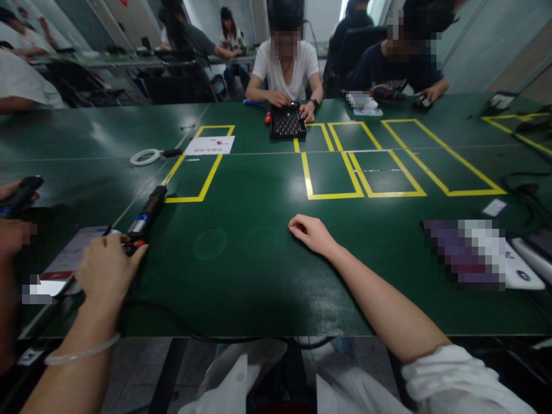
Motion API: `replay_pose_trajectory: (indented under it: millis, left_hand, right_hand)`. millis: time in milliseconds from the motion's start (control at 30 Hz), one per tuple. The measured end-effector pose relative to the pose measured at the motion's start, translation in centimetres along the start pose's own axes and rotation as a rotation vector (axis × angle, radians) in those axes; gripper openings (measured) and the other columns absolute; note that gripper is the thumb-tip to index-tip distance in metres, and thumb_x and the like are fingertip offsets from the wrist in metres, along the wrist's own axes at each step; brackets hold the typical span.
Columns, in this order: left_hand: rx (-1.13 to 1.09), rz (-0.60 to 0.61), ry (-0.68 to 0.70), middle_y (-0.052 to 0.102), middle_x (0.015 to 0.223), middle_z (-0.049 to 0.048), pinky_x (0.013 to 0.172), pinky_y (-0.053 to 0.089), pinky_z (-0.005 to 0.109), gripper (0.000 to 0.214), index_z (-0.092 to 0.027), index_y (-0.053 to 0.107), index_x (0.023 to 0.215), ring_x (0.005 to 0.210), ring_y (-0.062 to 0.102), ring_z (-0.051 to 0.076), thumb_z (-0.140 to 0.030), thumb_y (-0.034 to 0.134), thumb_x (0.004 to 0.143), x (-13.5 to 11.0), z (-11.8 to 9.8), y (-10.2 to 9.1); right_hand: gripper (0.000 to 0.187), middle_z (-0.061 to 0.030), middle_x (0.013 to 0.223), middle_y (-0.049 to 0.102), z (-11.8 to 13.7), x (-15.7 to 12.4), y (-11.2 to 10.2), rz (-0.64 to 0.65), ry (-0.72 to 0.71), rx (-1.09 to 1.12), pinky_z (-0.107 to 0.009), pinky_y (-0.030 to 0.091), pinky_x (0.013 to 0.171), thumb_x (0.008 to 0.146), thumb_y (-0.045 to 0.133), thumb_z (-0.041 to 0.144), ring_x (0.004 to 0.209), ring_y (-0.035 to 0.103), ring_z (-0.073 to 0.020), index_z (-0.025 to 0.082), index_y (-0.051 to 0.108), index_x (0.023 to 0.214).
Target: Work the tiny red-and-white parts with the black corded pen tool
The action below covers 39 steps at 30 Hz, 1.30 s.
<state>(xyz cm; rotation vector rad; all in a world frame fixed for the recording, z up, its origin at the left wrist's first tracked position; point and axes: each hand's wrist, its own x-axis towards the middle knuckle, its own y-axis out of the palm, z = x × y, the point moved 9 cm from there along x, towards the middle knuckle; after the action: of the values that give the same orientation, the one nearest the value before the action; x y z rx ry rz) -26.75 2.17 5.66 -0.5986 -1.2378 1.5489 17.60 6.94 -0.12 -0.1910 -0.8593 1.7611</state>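
My left hand [107, 264] is at the left of the green table, its fingers curled over the rear end of an electric screwdriver [149, 210]. That tool is black and silver with a blue band, and its tip points away from me. Beside my thumb shows a small red-orange and black part [134, 247], mostly covered by the hand. My right hand [311, 233] rests on the table right of centre, fingers loosely curled in, with nothing visible in them.
Yellow tape rectangles [336, 196] mark the green table [259, 287]. A white card [210, 145] and coiled white cable [145, 157] lie beyond the screwdriver. Left stand a phone [75, 253] and a neighbour's hands [15, 238]. Opposite, a person handles a black tray [288, 122].
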Motion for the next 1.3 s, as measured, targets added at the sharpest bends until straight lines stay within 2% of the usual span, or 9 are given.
replay_pose_trajectory:
  millis: [267,433,500,567,733,833,967,1133,1300]
  left_hand:
    - [0.040,0.030,-0.008,0.062,0.117,0.0129,0.060,0.032,0.029,0.056,-0.019,0.052,0.116,0.097,0.058,0.028,-0.052,0.012,0.096,0.3,-0.2,-0.3]
    - [-0.215,0.049,-0.053,0.066,0.111,0.0108,0.064,0.037,0.029,0.048,-0.021,0.054,0.118,0.092,0.061,0.027,-0.053,0.028,0.095,1.2,-1.7,-1.1]
    - [-0.468,0.045,0.034,0.069,0.106,0.0085,0.074,0.043,0.030,0.042,-0.020,0.055,0.118,0.091,0.062,0.024,-0.050,0.040,0.092,1.5,-4.6,-2.2]
    - [-0.781,0.094,0.216,0.070,0.105,0.0078,0.084,0.045,0.030,0.039,-0.017,0.058,0.115,0.094,0.063,0.021,-0.044,0.049,0.089,1.2,-9.3,-3.7]
    - [-1.277,0.488,0.640,0.069,0.109,0.0086,0.090,0.048,0.035,0.049,-0.017,0.061,0.125,0.096,0.064,0.021,-0.047,0.053,0.088,-2.5,-22.4,-7.5]
    - [-1.363,0.635,0.763,0.068,0.103,0.0076,0.089,0.047,0.036,0.053,-0.016,0.056,0.133,0.092,0.062,0.019,-0.045,0.054,0.088,-4.5,-27.4,-8.9]
    - [-1.452,0.794,0.830,0.064,0.087,0.0026,0.084,0.046,0.033,0.060,-0.015,0.047,0.140,0.083,0.059,0.016,-0.038,0.058,0.086,-6.6,-30.7,-8.8]
    - [-1.577,0.898,0.784,0.062,0.080,0.0014,0.079,0.046,0.031,0.061,-0.013,0.043,0.140,0.078,0.058,0.015,-0.040,0.057,0.088,-7.8,-32.1,-7.3]
    - [-1.666,0.926,0.674,0.064,0.079,0.0039,0.073,0.046,0.029,0.039,-0.013,0.057,0.108,0.071,0.058,0.013,-0.047,0.053,0.090,-7.6,-32.2,-5.8]
  right_hand:
    - [0.011,-0.0008,0.077,0.063,0.2,0.0,-0.1,0.009,0.005,-0.015,-0.023,0.036,0.063,0.090,0.053,0.022,0.067,0.054,-0.0121,0.018,0.063,0.087]
    - [0.011,-0.0008,0.078,0.063,0.1,0.1,0.3,0.013,0.003,-0.020,-0.023,0.036,0.064,0.090,0.054,0.023,0.068,0.054,-0.0121,0.018,0.063,0.088]
    - [0.010,-0.0008,0.078,0.063,0.0,0.1,0.4,0.012,0.004,-0.014,-0.023,0.036,0.064,0.090,0.054,0.023,0.068,0.054,-0.0121,0.019,0.064,0.088]
    - [0.011,-0.0007,0.077,0.063,0.0,0.1,0.3,0.009,0.008,0.010,-0.023,0.037,0.064,0.090,0.055,0.023,0.067,0.053,-0.0119,0.018,0.064,0.087]
    - [0.015,-0.0007,0.075,0.063,-0.5,0.1,0.0,0.004,0.068,0.197,-0.023,0.039,0.062,0.089,0.056,0.029,0.064,0.053,-0.0112,0.017,0.064,0.087]
    - [0.020,-0.0013,0.075,0.064,-1.0,0.2,0.2,0.012,0.138,0.398,-0.025,0.044,0.063,0.089,0.057,0.035,0.064,0.056,-0.0117,0.016,0.063,0.093]
    - [0.030,-0.0008,0.076,0.065,-0.8,0.3,1.1,0.064,0.155,0.653,-0.026,0.048,0.064,0.087,0.062,0.042,0.066,0.059,-0.0123,0.017,0.060,0.102]
    - [0.032,-0.0007,0.078,0.065,-0.3,0.3,1.6,0.115,0.121,0.749,-0.025,0.047,0.064,0.081,0.071,0.044,0.066,0.058,-0.0107,0.017,0.060,0.095]
    - [0.034,0.0008,0.077,0.063,-0.7,0.4,1.3,0.069,0.146,0.778,-0.023,0.045,0.061,0.079,0.074,0.044,0.064,0.057,-0.0096,0.017,0.059,0.094]
